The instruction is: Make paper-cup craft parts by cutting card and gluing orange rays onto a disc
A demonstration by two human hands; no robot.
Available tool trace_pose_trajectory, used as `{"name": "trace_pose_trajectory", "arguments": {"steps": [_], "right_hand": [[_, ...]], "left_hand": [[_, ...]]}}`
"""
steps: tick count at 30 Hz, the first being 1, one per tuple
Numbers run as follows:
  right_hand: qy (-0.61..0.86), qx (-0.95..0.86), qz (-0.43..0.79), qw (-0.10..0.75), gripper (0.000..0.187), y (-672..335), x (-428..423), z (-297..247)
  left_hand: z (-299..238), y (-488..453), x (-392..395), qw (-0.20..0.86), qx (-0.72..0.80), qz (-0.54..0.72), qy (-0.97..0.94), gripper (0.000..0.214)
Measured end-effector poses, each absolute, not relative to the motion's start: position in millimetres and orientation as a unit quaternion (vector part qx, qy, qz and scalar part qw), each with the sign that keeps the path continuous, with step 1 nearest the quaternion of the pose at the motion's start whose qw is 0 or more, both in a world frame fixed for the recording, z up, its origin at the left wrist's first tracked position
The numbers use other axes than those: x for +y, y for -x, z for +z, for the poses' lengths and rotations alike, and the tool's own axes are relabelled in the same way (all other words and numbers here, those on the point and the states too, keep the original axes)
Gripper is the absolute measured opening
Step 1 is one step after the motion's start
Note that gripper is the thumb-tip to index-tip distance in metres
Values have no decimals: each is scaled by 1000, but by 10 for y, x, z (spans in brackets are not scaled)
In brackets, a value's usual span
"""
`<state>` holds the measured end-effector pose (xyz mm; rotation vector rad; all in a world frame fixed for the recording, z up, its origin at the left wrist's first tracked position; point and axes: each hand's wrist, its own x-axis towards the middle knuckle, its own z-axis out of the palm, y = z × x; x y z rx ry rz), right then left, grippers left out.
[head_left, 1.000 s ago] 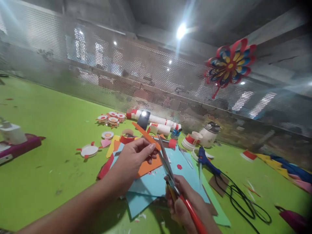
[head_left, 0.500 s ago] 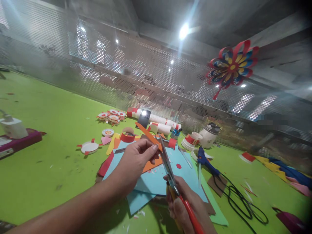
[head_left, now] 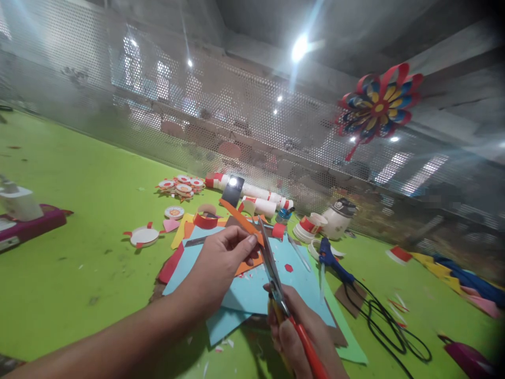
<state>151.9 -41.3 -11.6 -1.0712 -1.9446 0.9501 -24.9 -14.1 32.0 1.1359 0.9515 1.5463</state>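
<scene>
Between the thumb and fingers of my left hand point(head_left: 224, 266) is pinched an orange paper strip point(head_left: 237, 217), its long end pointing up and to the left. My right hand point(head_left: 298, 329) grips the scissors point(head_left: 272, 266), red and yellow at the handles, with the blades pointing away from me. The blade tips are at the strip's right end, beside my left fingertips; whether they touch the paper I cannot tell. Below both hands lie light blue paper sheets point(head_left: 252, 297), with orange paper point(head_left: 248, 265) and small scraps on top.
A blue glue gun point(head_left: 333, 260) with a black cord lies right of the sheets. Behind stand a white paper tube point(head_left: 258, 206), paper cups point(head_left: 310, 227) and a lit phone-like device point(head_left: 232, 192). White discs with red tabs point(head_left: 144, 236) and a purple power strip point(head_left: 35, 223) are at left.
Both hands keep nearly the same pose, with the orange strip and the scissors still held. The view has shifted very slightly.
</scene>
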Motion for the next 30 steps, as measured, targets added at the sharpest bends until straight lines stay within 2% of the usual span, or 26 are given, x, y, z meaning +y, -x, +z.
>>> {"name": "trace_pose_trajectory", "arguments": {"steps": [30], "right_hand": [[417,-754,371,346,56,-1508,-419,-115]], "left_hand": [[317,232,-147,497,375,638,-454,15]]}}
